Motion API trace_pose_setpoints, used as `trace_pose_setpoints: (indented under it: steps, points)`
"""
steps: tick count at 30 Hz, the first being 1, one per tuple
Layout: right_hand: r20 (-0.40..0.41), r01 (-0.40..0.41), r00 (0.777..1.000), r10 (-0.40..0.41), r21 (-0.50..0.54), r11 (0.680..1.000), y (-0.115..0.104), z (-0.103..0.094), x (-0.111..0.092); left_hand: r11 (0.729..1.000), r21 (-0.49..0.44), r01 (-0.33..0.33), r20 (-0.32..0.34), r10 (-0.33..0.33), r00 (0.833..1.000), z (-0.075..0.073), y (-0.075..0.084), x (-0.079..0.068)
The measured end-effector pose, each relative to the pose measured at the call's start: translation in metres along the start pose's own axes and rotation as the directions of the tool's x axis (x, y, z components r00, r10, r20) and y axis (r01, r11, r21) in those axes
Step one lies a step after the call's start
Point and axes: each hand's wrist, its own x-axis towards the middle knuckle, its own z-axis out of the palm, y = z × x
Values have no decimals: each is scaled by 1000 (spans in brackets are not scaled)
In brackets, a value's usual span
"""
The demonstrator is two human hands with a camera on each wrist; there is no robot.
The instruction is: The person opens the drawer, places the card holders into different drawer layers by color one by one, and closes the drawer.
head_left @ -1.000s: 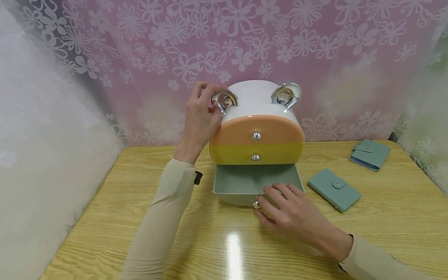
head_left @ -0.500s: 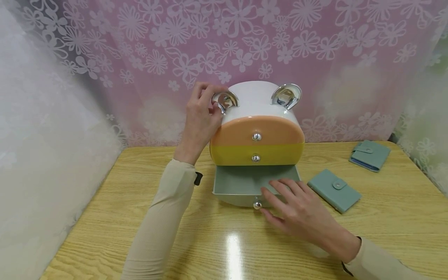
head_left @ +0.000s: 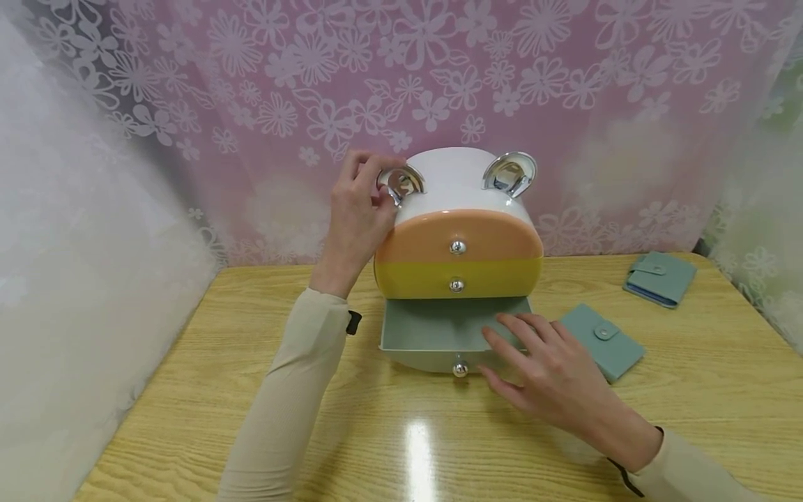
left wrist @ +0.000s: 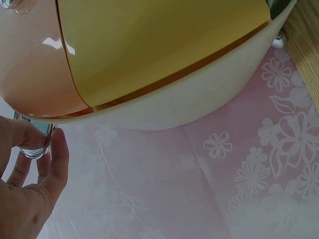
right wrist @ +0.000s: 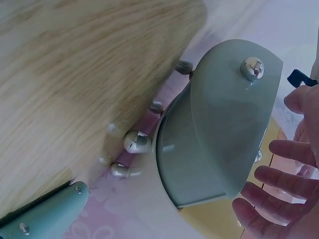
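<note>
One chrome ear, pinched by the left hand, best steadies the cabinet if held firmly; the right hand spreads near the drawer.

You can read no text, label, brand, number or sign in any view. This applies to the drawer cabinet, to the near green wallet and far green wallet right of the cabinet, and to the curtain behind it, which shows you flower patterns only.
</note>
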Motion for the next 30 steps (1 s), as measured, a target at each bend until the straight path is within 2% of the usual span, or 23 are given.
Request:
trace_pose_setpoints:
  steps: [18, 25, 30]
  points:
    - [-31, -58, 998, 59, 27, 998, 11, -6, -7, 1000, 9, 10, 13, -10, 1000, -1, 0, -2]
    - [7, -90, 996, 90, 36, 995, 18, -10, -11, 1000, 11, 7, 12, -7, 1000, -1, 0, 0]
    - [4, -101, 995, 101, 17, 995, 24, -14, -14, 1000, 10, 10, 14, -10, 1000, -1, 1, 0]
